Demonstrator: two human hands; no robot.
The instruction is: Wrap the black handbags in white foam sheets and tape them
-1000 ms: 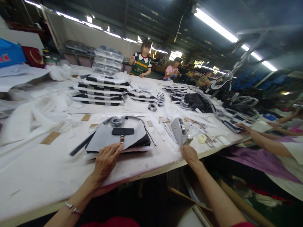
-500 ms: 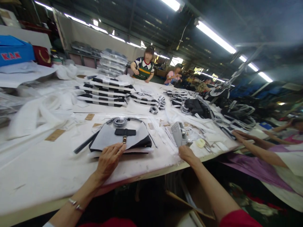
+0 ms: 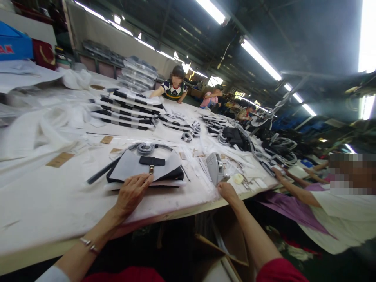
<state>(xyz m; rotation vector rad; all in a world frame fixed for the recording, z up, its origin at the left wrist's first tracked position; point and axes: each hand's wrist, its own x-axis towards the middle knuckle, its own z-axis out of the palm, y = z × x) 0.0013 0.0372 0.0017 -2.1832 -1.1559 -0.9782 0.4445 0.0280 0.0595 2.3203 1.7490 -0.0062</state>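
Note:
A grey and black handbag (image 3: 147,170) with a black strap tab and a brass clasp lies flat on the white table (image 3: 44,207) in front of me. My left hand (image 3: 131,194) rests on its near edge, fingers curled over the flap. My right hand (image 3: 227,192) sits at the table edge, closed on the near end of a grey bag piece (image 3: 213,168) that stands on edge; how it holds that piece is partly hidden. A coiled grey strap (image 3: 145,149) lies just behind the handbag.
Stacks of black and white bags (image 3: 126,109) fill the middle of the table. A tape roll (image 3: 238,178) and small parts lie to the right. A co-worker's arm (image 3: 293,188) reaches in from the right; other people stand at the far end. A cardboard box (image 3: 217,254) sits under the table.
The camera has swung right and tilted, so a co-worker at the right has come into view. Both my hands stay where they were on the handbag and the grey piece.

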